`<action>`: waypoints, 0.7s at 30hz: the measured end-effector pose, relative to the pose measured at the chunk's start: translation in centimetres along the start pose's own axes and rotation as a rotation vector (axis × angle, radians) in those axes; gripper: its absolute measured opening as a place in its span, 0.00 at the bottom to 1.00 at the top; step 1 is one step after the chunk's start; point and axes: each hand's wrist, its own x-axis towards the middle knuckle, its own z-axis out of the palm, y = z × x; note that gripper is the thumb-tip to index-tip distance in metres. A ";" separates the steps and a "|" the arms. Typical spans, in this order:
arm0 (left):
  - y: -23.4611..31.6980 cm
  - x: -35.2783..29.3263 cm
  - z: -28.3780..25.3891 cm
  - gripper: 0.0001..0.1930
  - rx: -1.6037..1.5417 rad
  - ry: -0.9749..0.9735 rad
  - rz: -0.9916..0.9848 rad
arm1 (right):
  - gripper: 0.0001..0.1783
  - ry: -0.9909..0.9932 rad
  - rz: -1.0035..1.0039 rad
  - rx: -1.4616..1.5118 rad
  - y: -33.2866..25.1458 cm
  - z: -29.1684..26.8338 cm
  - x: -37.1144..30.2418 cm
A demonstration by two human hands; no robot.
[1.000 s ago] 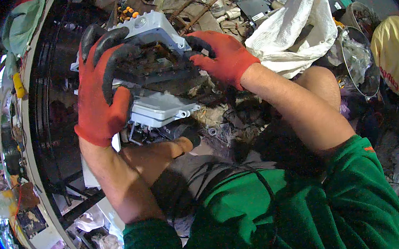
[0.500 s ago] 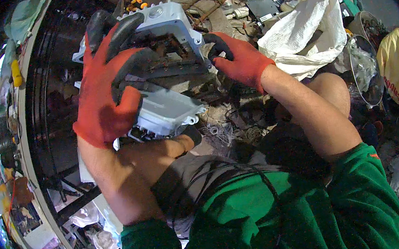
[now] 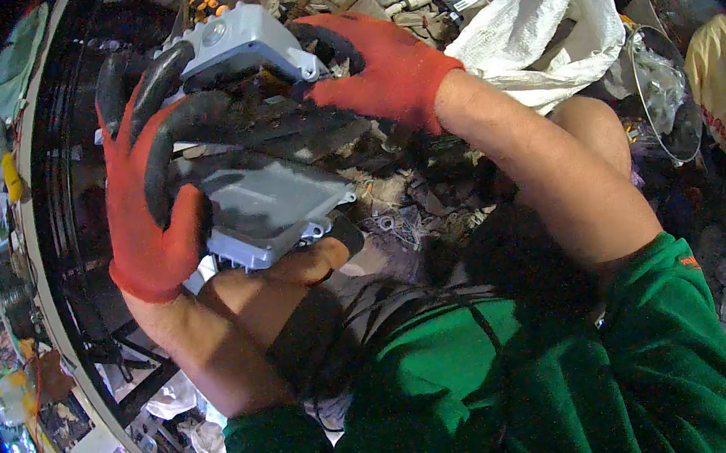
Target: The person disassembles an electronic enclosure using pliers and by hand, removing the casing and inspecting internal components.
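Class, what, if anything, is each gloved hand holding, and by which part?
The right hand appears to hold the upper grey housing by its right-hand corner; whether the left hand holds it cannot be told.

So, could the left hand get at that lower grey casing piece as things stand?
Probably yes: the left hand sits beside the lower grey casing piece, with nothing visible between. Its fingers overlap the upper grey casing in this view, though; whether they grip it isn't clear.
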 end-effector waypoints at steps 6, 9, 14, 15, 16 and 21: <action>-0.4 0.0 0.4 0.36 -0.048 0.050 0.001 | 0.40 -0.087 0.006 0.129 0.1 -0.7 0.5; -0.1 0.3 0.4 0.38 -0.103 0.053 0.016 | 0.38 -0.053 0.020 0.179 0.1 -0.6 0.4; -1.0 0.7 0.9 0.35 -0.055 0.113 0.094 | 0.40 -0.073 0.030 0.210 2.1 -0.3 0.9; -1.0 0.8 0.8 0.34 -0.033 0.126 0.096 | 0.41 -0.102 0.158 0.373 1.3 -0.1 0.7; -0.9 0.9 0.7 0.33 -0.013 0.141 0.104 | 0.40 -0.111 0.148 0.362 1.4 -0.2 0.7; -1.0 -0.8 1.0 0.31 -0.189 0.172 -0.015 | 0.38 -0.158 0.146 0.362 1.2 -0.7 1.0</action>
